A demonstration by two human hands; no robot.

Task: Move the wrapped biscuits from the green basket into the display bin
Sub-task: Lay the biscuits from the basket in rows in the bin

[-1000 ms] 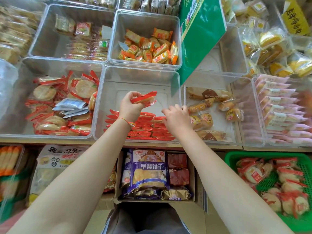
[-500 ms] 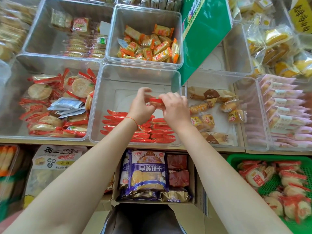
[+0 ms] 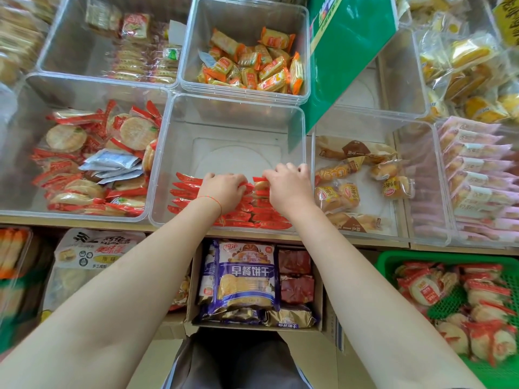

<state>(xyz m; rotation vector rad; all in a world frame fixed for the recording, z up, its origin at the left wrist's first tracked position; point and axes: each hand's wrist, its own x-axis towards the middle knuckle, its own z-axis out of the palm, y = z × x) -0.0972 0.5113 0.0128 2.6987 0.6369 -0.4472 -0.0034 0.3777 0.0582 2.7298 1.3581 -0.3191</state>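
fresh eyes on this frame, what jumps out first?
Both hands, left hand and right hand, are down in the centre clear display bin, fingers curled on red wrapped biscuits lined along its front edge. The green basket at lower right holds more of them. A green sign leans over the bins at upper right.

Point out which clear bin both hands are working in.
The middle front bin, holding neat rows of red-wrapped biscuits along its near side. Left hand and right hand are both inside it; no hand is in the others.
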